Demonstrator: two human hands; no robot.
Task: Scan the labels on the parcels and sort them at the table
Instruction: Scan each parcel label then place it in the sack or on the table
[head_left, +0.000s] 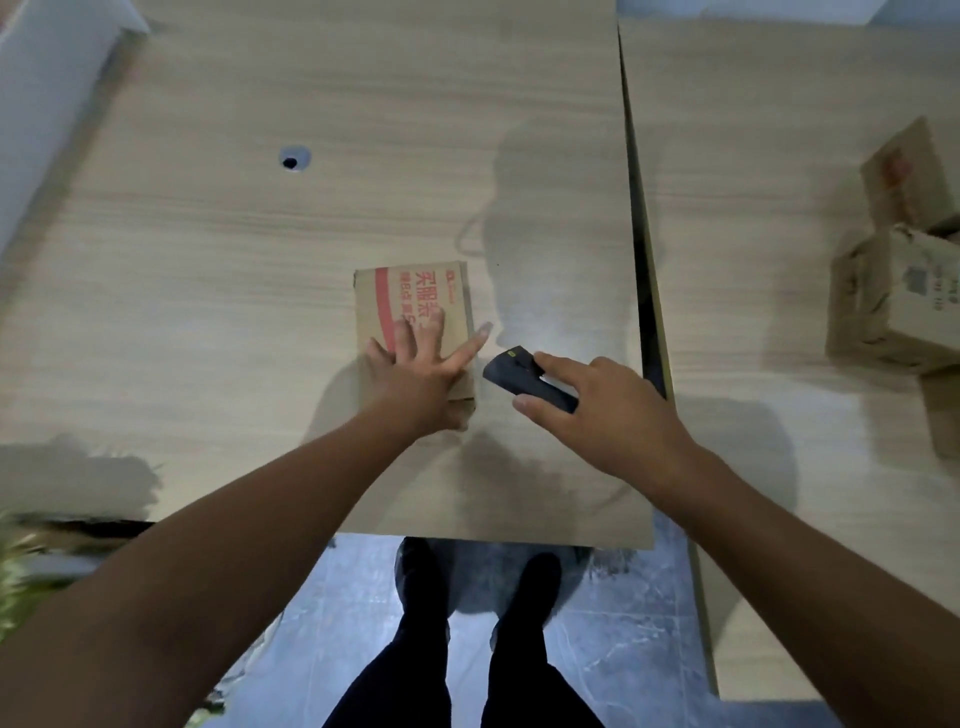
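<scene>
A small cardboard parcel (405, 301) with red print lies flat on the wooden table (260, 260), near its front edge. My left hand (415, 369) rests on the parcel's near half with fingers spread and straight. Just to the right, my right hand (597, 400) holds a dark handheld scanner (519, 376), thumb and fingers round its body. The scanner's front end points toward the parcel's right side, a short gap away.
A second table (779, 260) stands to the right across a narrow gap, with several cardboard parcels (893, 291) piled at its right side. A cable hole (293, 161) sits in the left table. A white object (41, 78) lies far left. My legs stand below.
</scene>
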